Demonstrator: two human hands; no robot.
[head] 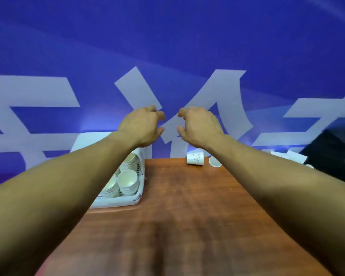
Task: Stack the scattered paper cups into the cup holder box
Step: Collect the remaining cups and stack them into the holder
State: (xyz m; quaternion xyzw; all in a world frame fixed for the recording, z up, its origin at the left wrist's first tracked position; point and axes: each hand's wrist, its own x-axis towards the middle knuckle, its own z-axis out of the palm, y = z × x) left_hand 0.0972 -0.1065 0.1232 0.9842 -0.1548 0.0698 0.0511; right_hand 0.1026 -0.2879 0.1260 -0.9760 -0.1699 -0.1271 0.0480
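Hands empty above wooden table (187, 216): left hand (141, 126) and right hand (199, 126) with fingers loosely curled, thumbs apart. Stacked paper cups (127, 181) sit in white cup holder box (118, 203); printed cup (195, 159) lies near far edge.

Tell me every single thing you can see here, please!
Table: one, reddish-brown wood, middle.
Cup holder box: one, white, table's left edge, partly behind the left forearm.
Cup stacks: at least three, white, inside the box.
Printed paper cup: one, white with a small drawing, table's far end.
Tipped paper cup: one, white, beside it, mouth towards the camera.
Backdrop: one, blue with big white characters, behind the table.
Dark object: one, black, far right, unclear what.
Left hand: one, raised, fingers loosely curled, empty.
Right hand: one, raised, fingers loosely curled, empty.
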